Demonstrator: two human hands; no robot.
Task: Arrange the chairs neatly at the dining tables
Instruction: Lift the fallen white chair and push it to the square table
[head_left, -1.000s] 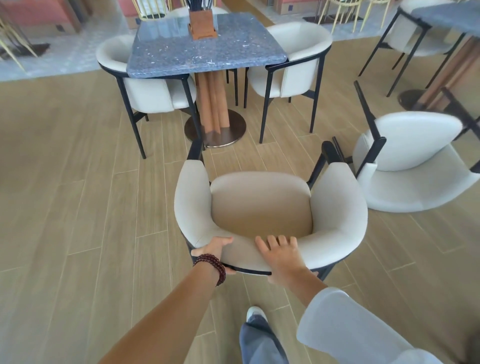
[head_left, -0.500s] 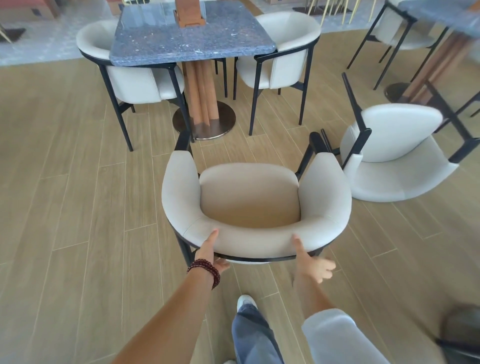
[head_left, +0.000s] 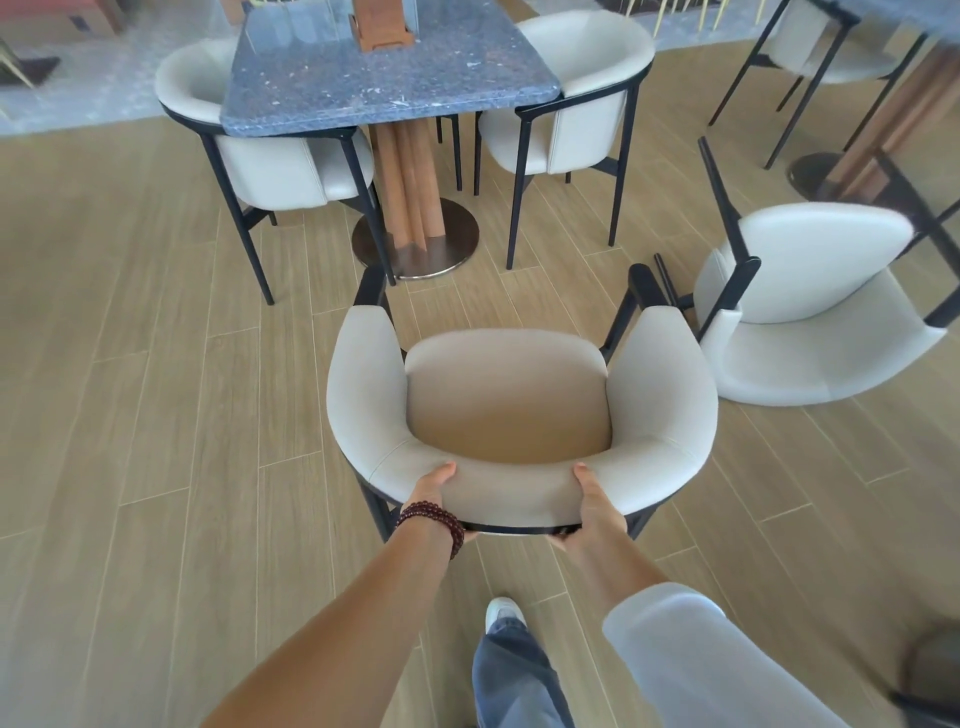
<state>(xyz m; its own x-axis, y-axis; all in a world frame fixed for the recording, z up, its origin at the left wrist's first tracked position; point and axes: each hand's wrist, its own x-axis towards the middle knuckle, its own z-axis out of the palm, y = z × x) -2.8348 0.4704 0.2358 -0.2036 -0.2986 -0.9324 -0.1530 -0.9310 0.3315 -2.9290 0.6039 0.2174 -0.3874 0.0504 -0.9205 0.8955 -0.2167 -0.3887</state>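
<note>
Both hands (head_left: 434, 493) around padded curved chair-back (head_left: 511, 493)

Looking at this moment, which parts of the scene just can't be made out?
- Head view: fingers of left hand and right hand curl behind the cream padded chair's backrest.
- Brown wooden holder on the blue speckled stone table: top cut off by the edge.
- Overturned cream chair: legs partly cropped.

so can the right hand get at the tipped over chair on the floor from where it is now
Probably not without letting go. The right hand is gripping the backrest of the held chair, whose right arm stands between it and the tipped chair. The floor beyond looks clear, so a step right should open the way.
</note>
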